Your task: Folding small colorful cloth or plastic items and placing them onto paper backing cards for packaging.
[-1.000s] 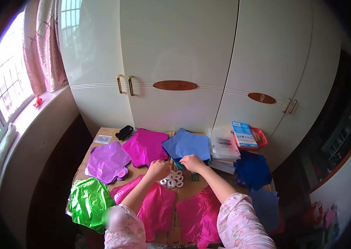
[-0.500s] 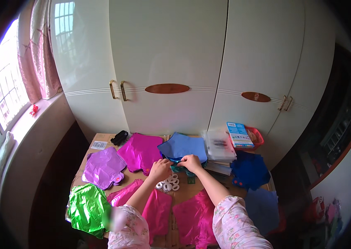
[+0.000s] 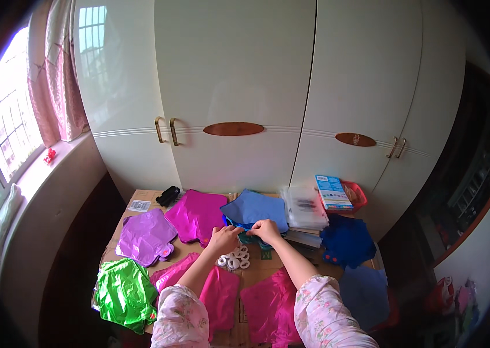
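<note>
My left hand [image 3: 225, 238] and my right hand [image 3: 265, 231] meet at the near edge of a blue foil balloon [image 3: 261, 210], which lies flat on a stack at the back middle. The fingers of both hands are closed in a pinch on that edge, where darker blue and teal foil also shows. My hands partly hide what lies between the fingertips. Just below them is a small heap of white rings [image 3: 235, 257]. To the left lies a flat magenta foil balloon [image 3: 197, 214], close to my left hand.
Cardboard [image 3: 184, 250] covers the table. Lilac foil [image 3: 145, 235], green foil [image 3: 124, 293], pink foil [image 3: 274, 304] and dark blue foil [image 3: 348, 239] lie around. Clear plastic packets [image 3: 305, 209], a red basket [image 3: 361, 200] and a black object [image 3: 168, 196] stand at the back, before white cabinets [image 3: 233, 69].
Both hands stay at the blue balloon's near edge, their fingers shifting only slightly. A pale blur beside my left sleeve is gone. The whole view has shifted a little.
</note>
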